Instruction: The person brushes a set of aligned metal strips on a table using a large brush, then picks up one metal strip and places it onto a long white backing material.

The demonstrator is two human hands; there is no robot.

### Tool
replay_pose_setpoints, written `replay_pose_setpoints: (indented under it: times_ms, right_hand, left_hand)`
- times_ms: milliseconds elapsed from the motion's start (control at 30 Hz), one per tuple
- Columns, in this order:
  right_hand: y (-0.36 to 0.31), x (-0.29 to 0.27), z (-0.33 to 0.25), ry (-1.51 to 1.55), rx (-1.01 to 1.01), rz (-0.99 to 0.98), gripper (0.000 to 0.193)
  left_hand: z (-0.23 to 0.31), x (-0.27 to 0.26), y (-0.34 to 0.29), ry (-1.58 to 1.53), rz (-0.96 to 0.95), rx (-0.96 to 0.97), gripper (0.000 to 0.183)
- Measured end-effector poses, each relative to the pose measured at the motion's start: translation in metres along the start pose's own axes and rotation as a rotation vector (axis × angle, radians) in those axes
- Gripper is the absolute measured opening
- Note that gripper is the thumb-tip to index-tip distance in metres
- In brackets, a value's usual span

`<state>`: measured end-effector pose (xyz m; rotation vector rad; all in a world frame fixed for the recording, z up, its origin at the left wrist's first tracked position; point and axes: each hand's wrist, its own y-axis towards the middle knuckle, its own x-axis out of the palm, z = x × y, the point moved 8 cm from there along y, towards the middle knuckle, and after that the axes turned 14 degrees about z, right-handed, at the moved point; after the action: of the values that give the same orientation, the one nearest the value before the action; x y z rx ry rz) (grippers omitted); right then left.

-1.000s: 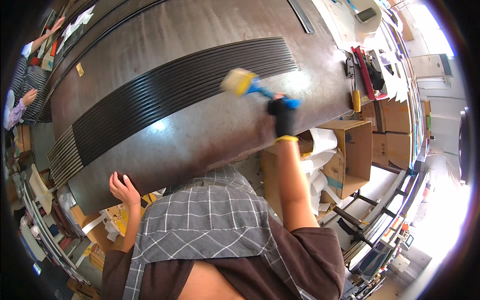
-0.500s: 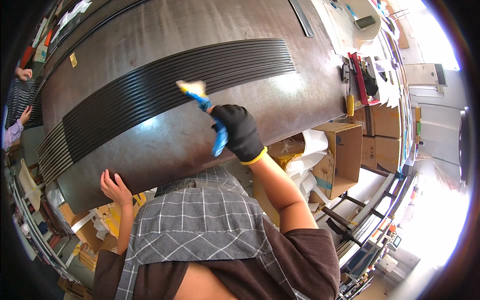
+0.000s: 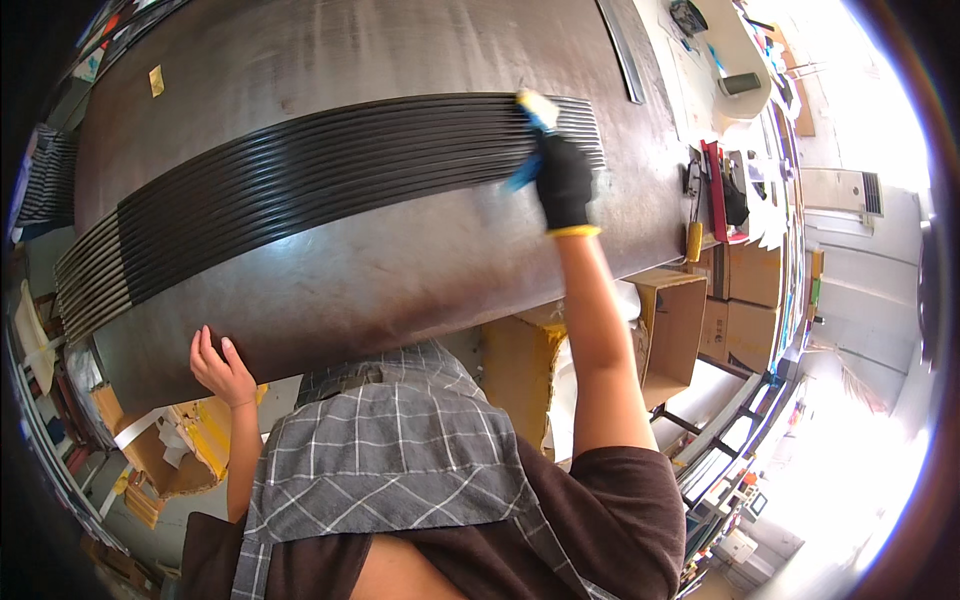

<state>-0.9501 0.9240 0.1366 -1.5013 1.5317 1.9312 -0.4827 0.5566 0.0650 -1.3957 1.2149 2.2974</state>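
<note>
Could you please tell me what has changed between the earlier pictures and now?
The right hand went left first, then right and farther from the person, carrying the brush near the right end of the dark strips. The other person's hands at the left are out of view. Nothing was let go; the left hand stays on the table's near edge.

I have the gloved right hand (image 3: 566,186) gripping a blue brush (image 3: 543,116), blurred, over the right end of the black strips (image 3: 300,175); I can't tell whether it touches them. My bare left hand (image 3: 223,374) rests on the surface's (image 3: 400,265) near edge, toward the left corner.
</note>
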Motion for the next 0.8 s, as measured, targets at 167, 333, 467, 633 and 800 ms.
replay_pose_setpoints:
  times_ms: [167, 333, 467, 633, 800]
  right_hand:
    - [-0.021, -0.025, -0.167, 0.675, -0.177, -0.160, 0.014]
    - [-0.012, 0.071, 0.106, 0.528, 0.676, -0.075, 0.013]
    - [0.049, -0.017, 0.073, -0.020, 0.400, 0.235, 0.013]
    - [-0.019, 0.043, -0.203, 0.120, -0.272, -0.064, 0.007]
    - [-0.042, -0.021, -0.421, 0.837, -0.411, -0.171, 0.023]
  left_hand:
    - [-0.007, -0.004, -0.005, 0.018, 0.002, -0.027, 0.038]
    - [-0.003, -0.007, 0.004, -0.027, -0.008, -0.031, 0.038]
    - [-0.007, -0.009, 0.006, -0.047, 0.002, -0.064, 0.040]
    - [-0.024, -0.015, 0.011, -0.276, -0.016, -0.160, 0.041]
    - [-0.097, -0.028, 0.039, -0.391, -0.036, -0.228, 0.033]
